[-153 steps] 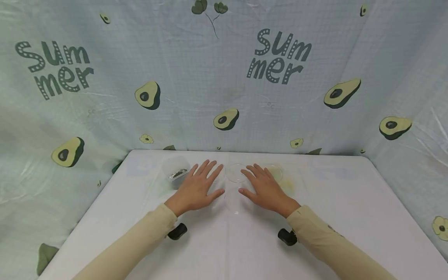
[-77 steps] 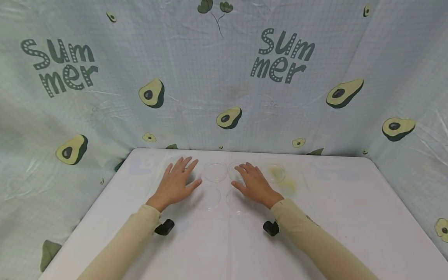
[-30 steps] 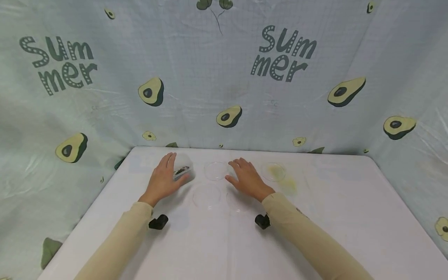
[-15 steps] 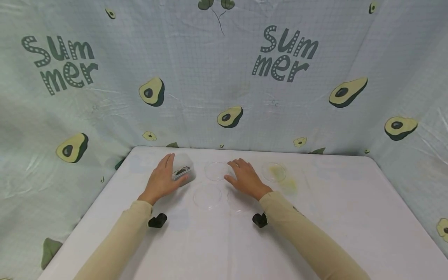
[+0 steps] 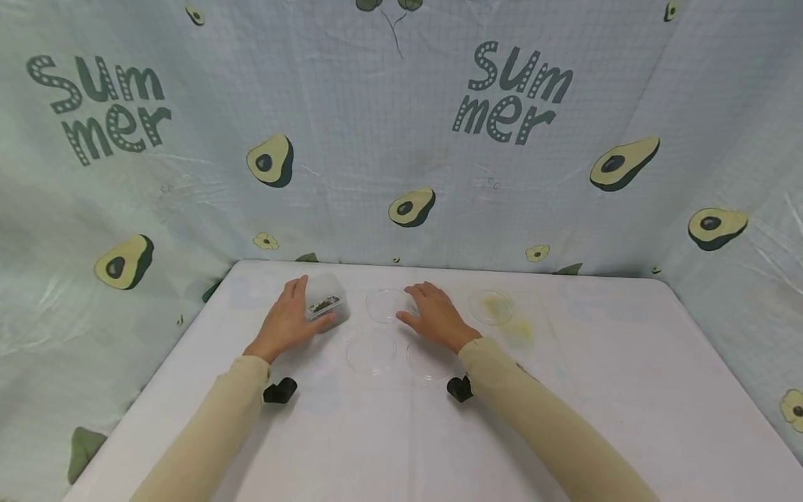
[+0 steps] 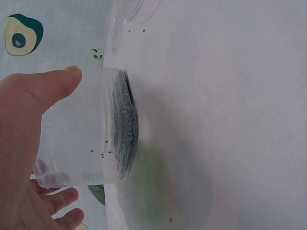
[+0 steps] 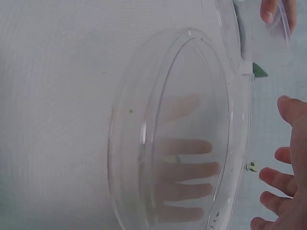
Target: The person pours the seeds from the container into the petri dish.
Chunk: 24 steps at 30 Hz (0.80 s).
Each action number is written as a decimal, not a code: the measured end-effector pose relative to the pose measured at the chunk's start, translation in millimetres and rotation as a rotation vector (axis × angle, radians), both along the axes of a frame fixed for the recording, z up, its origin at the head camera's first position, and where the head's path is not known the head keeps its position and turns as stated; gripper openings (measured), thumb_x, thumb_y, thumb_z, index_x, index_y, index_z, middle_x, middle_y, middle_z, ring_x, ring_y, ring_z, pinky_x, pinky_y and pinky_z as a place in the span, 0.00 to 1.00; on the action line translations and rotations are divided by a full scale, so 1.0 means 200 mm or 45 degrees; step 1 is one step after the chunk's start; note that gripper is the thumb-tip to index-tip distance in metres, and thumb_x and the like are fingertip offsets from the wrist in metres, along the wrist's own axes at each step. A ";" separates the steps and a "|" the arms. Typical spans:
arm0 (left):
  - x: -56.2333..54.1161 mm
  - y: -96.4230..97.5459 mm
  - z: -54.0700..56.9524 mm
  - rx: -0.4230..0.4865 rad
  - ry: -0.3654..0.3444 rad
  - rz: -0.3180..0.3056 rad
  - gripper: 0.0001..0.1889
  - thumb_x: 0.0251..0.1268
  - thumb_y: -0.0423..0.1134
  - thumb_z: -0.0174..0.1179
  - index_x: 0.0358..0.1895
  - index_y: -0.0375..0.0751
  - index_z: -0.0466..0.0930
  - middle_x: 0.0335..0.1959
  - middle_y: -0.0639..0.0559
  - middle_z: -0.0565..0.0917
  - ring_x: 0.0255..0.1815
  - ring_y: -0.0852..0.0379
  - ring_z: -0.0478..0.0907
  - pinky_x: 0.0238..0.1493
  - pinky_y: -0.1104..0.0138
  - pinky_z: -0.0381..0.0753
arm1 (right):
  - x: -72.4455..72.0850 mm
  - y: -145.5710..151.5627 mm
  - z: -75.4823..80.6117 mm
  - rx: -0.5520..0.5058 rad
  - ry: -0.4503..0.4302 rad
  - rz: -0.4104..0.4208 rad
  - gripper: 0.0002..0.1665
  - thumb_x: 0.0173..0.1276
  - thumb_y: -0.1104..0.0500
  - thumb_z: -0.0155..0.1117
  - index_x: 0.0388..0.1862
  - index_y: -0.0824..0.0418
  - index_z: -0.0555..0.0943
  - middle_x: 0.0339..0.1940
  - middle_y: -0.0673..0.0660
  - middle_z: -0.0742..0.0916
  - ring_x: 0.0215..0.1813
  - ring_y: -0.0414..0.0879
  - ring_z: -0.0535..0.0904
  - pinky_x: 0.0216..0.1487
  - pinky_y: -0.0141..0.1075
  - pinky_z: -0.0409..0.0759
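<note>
My left hand (image 5: pixel 285 322) holds a clear plastic tub (image 5: pixel 326 287) at the table's back left, thumb on the near side and fingers round its left. Small dark grains (image 6: pixel 123 127) fill the bottom of the tub (image 6: pixel 76 129) in the left wrist view. My right hand (image 5: pixel 436 321) hovers over the clear round dishes, fingers spread and slightly bent, holding nothing. Close beneath it in the right wrist view is a large clear dish (image 7: pixel 129 110), where the fingers show as a reflection or through the plastic. Part of the dishes is hidden by the right hand.
More shallow clear dishes stand about: one at back centre (image 5: pixel 385 307), one nearer on the left (image 5: pixel 371 353), one nearer on the right (image 5: pixel 426 362). Another dish (image 5: pixel 491 308) sits right of my hand, beside a yellowish patch (image 5: pixel 519 330). A printed curtain (image 5: pixel 351 125) hangs behind.
My left hand has shifted left from beside the tub and come round it. The right hand has drifted left over the dishes, barely moving in the last half second.
</note>
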<state>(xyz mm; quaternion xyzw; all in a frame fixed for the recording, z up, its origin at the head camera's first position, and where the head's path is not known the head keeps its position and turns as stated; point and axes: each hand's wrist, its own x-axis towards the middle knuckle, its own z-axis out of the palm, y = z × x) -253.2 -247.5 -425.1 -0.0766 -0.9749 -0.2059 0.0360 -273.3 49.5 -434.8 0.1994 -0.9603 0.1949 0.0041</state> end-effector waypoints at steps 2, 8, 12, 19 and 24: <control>0.00 0.00 0.01 0.009 -0.016 0.001 0.53 0.60 0.59 0.62 0.76 0.31 0.41 0.73 0.30 0.53 0.69 0.31 0.60 0.67 0.40 0.65 | 0.00 -0.01 0.00 0.015 -0.002 0.001 0.37 0.70 0.40 0.58 0.71 0.57 0.67 0.72 0.59 0.71 0.77 0.55 0.59 0.77 0.49 0.56; -0.01 0.01 0.02 0.064 -0.050 -0.014 0.54 0.59 0.56 0.64 0.76 0.32 0.39 0.73 0.30 0.51 0.71 0.32 0.59 0.67 0.41 0.64 | -0.01 -0.02 0.02 0.042 -0.017 -0.026 0.38 0.70 0.40 0.57 0.71 0.58 0.66 0.73 0.58 0.71 0.77 0.54 0.58 0.78 0.48 0.54; -0.01 0.01 0.03 0.078 -0.067 -0.005 0.54 0.59 0.54 0.65 0.76 0.32 0.38 0.72 0.30 0.51 0.70 0.32 0.60 0.67 0.41 0.65 | 0.00 -0.01 0.03 0.031 0.004 -0.009 0.37 0.70 0.41 0.58 0.71 0.59 0.67 0.72 0.60 0.71 0.77 0.56 0.59 0.78 0.49 0.55; -0.01 0.01 0.02 0.111 -0.115 -0.004 0.54 0.60 0.54 0.64 0.76 0.32 0.37 0.72 0.30 0.50 0.68 0.30 0.62 0.66 0.40 0.66 | 0.00 0.01 0.03 0.051 0.019 -0.010 0.37 0.70 0.41 0.58 0.70 0.60 0.67 0.71 0.60 0.72 0.76 0.56 0.60 0.78 0.49 0.56; -0.01 0.01 0.02 0.115 -0.112 -0.020 0.54 0.60 0.55 0.64 0.77 0.33 0.36 0.73 0.31 0.49 0.67 0.30 0.63 0.65 0.40 0.67 | 0.00 0.02 0.03 0.077 0.023 -0.025 0.37 0.70 0.41 0.58 0.70 0.60 0.67 0.71 0.60 0.72 0.77 0.56 0.60 0.78 0.49 0.56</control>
